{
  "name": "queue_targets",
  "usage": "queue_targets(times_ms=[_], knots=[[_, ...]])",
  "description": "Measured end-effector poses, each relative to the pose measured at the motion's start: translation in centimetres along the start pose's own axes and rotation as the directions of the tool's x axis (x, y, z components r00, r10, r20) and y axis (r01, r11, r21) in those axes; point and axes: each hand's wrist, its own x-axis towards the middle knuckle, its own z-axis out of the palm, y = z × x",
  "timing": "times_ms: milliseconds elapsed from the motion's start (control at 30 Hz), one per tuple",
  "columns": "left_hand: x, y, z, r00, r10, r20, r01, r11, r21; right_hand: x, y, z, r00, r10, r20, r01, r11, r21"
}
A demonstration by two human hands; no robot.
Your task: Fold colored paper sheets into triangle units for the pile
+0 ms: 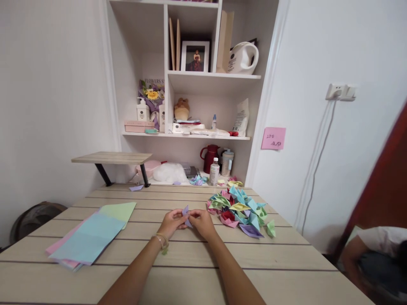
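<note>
Between my two hands, above the slatted table, is a small folded piece of purple paper (185, 210). My left hand (172, 223) pinches it from the left side, a bracelet round that wrist. From the right, the fingers of my right hand (202, 222) are closed on the same paper. Part of the paper is hidden behind my fingers. Close by on the right lies a heap of folded paper boats (240, 206) in pink, green, blue, yellow and purple. A stack of coloured paper sheets (92, 235) rests flat at the left, light blue on top.
A small raised wooden stand (112, 158) is fixed at the table's back left, a purple paper piece (136, 187) near its leg. Behind the table, shelves (190, 137) hold a bottle (214, 173) and a red jug (210, 158). A person's arm (354, 254) shows at lower right.
</note>
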Motion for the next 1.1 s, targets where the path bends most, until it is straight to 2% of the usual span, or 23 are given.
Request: queue_targets(times_ms=[100,233,300,400,500,667,900,1100], knots=[[0.0,0.0,0.0,1.000,0.021,0.000,-0.021,1.000,-0.007,0.0,0.3,0.1,0.991,0.075,0.107,-0.092,0.982,0.164],[0.0,0.1,-0.1,0.999,0.034,-0.030,-0.035,0.999,-0.011,0.0,0.2,0.2,0.973,0.072,0.219,-0.133,0.952,0.278],[0.1,0.2,-0.2,0.996,0.046,-0.071,-0.047,0.999,-0.018,0.0,0.0,0.4,0.977,0.069,0.201,-0.129,0.944,0.305],[0.3,0.3,-0.4,0.992,0.078,-0.097,-0.084,0.995,-0.062,-0.2,-0.2,0.9,0.996,0.056,0.063,-0.072,0.950,0.304],[0.2,0.4,-0.5,0.993,0.088,-0.074,-0.095,0.991,-0.099,-0.4,-0.2,1.3,0.999,0.020,-0.050,-0.008,0.974,0.228],[-0.2,0.7,-0.2,0.997,0.075,-0.028,-0.078,0.988,-0.131,-0.2,0.2,1.2,0.997,0.073,0.005,-0.073,0.985,0.155],[0.1,0.7,-0.1,0.992,0.065,-0.106,-0.067,0.997,-0.022,0.3,0.5,0.4,0.983,0.181,-0.033,-0.165,0.946,0.278],[0.1,0.9,-0.3,0.988,0.048,-0.146,-0.041,0.998,0.049,0.2,0.1,0.5,0.975,0.210,0.071,-0.220,0.875,0.431]])
